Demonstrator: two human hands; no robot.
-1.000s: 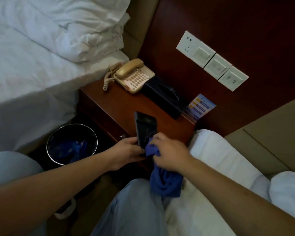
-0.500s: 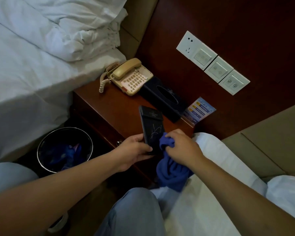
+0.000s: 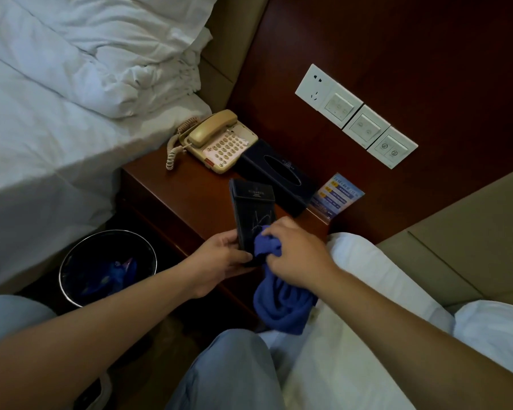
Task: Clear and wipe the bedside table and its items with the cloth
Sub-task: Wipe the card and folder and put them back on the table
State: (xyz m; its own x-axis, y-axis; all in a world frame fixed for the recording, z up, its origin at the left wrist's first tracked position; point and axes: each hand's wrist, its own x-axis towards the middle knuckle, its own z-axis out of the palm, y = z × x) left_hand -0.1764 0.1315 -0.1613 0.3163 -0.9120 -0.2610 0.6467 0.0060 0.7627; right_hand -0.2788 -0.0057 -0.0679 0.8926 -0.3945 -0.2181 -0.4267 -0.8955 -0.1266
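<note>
Dark flat case point(image 3: 253, 211), lifted above the bedside table point(image 3: 190, 196) front edge, long axis pointing away from the person; left hand point(image 3: 222, 255) grips its near end, right hand point(image 3: 293, 253) presses bunched blue cloth point(image 3: 282, 303) on its face

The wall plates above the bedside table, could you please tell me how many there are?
3, in one slanting row on the wooden panel: the socket plate nearest the bed, the middle switch plate, and the far switch plate. None appear hidden.

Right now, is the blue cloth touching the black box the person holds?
Touching. The head view shows the right hand pressing the blue cloth against the black box.
</note>
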